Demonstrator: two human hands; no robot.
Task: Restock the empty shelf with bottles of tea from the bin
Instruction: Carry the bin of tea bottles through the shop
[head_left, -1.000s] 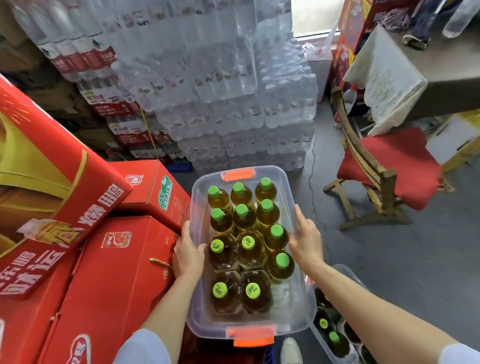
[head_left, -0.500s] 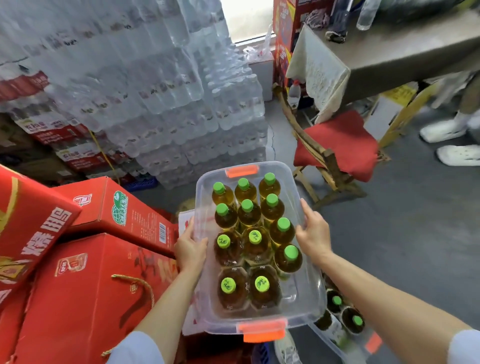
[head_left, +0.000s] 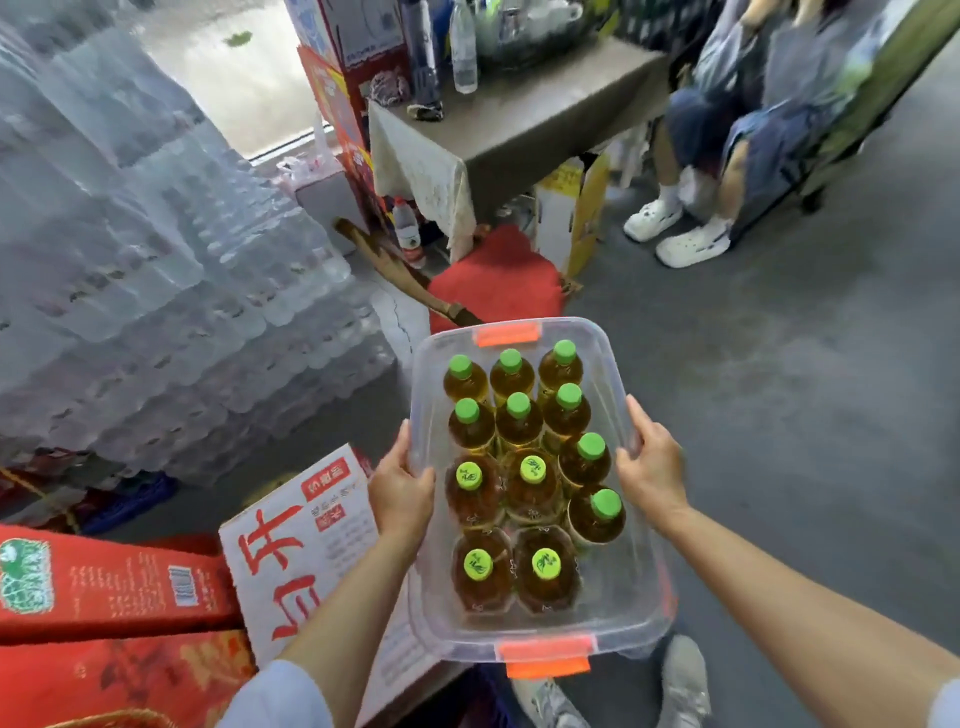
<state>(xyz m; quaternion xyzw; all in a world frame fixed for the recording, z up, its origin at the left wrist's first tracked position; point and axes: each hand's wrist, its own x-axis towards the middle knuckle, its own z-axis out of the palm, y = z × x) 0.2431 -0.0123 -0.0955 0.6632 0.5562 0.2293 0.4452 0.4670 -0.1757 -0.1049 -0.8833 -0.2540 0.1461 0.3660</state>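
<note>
Large red Chinese characters, "白开" by the look of them, printed across the top of the white carton (head_left: 306, 551). Green round emblem and a barcode on the red box (head_left: 109, 582), lettering too blurred to read. Faint leaf-like marks on the near bottle caps (head_left: 545, 564), illegible.

The grey concrete floor (head_left: 779, 389) carries a tall stack of shrink-wrapped water bottle packs (head_left: 156, 291) at the left. Red cartons (head_left: 104, 587) are piled at the lower left, with a white carton printed in red characters (head_left: 306, 545) leaning beside them. A wooden chair with a red cushion (head_left: 493, 280) stands near the middle, just in front of a table (head_left: 545, 119). On the table stand a clear bottle (head_left: 463, 52) and a dark bottle (head_left: 423, 52); a pale cloth (head_left: 415, 166) hangs over its edge. A small bottle with a red label (head_left: 408, 234) stands on the floor under it.
</note>
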